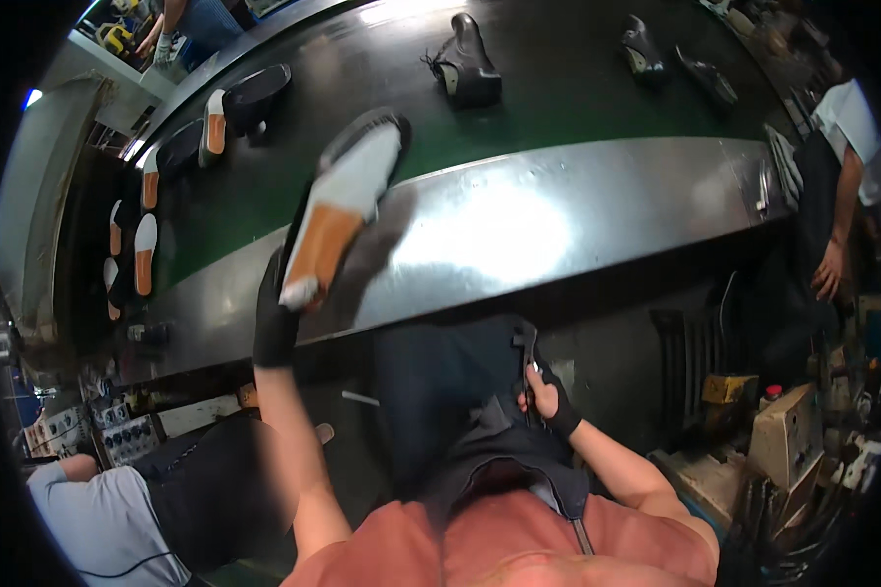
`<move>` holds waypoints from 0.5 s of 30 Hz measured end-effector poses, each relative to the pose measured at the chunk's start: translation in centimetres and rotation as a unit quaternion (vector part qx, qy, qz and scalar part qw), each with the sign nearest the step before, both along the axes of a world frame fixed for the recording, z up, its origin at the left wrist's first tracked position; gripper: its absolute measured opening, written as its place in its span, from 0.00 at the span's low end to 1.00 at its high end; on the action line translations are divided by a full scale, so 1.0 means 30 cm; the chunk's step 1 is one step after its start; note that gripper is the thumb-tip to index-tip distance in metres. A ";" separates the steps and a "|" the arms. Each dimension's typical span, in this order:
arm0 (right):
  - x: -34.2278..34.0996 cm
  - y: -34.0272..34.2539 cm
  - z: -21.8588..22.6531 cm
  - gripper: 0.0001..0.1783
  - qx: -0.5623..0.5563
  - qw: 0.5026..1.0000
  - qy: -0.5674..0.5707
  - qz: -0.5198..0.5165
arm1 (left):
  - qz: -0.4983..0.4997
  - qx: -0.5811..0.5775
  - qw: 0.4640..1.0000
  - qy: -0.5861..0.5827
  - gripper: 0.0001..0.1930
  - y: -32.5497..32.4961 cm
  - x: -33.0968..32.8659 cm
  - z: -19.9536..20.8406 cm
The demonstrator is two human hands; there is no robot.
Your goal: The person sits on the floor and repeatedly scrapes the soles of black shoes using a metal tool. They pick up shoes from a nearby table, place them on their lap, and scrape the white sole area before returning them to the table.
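My left hand (281, 308), in a black glove, is raised over the metal edge of the bench and closed on a shoe (347, 210). The shoe's underside faces me, white toward the toe and orange-brown toward the heel. Its upper is dark and mostly hidden, and motion slightly blurs it. Low beside my lap, my right hand (545, 396), in a black fingerless glove, grips a dark metal hand tool (526, 342) with a hooked head. I cannot make out its exact kind.
Beyond a shiny metal ledge (597, 196) runs a dark green belt (362, 59) carrying a black boot (468, 64) and several other shoes. Co-workers sit at left (108, 519) and right (842, 137). A box-like machine (783, 430) stands at lower right.
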State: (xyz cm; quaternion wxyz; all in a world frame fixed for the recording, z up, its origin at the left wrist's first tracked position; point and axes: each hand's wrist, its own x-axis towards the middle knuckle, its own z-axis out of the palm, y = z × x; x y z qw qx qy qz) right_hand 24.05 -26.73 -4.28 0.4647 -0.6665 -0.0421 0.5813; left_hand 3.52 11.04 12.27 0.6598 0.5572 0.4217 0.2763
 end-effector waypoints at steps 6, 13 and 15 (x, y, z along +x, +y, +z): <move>-0.007 -0.125 0.228 0.35 0.024 0.996 -0.084 -0.028 | -0.148 0.156 0.972 0.090 0.46 -0.442 -0.278 0.108; -0.066 -0.210 0.378 0.34 0.078 0.992 -0.093 0.016 | -0.199 0.394 0.897 0.015 0.28 -0.676 0.001 -0.106; -0.104 -0.232 0.400 0.31 0.096 0.988 -0.104 0.067 | -0.192 0.420 0.887 0.024 0.21 -0.680 0.073 -0.144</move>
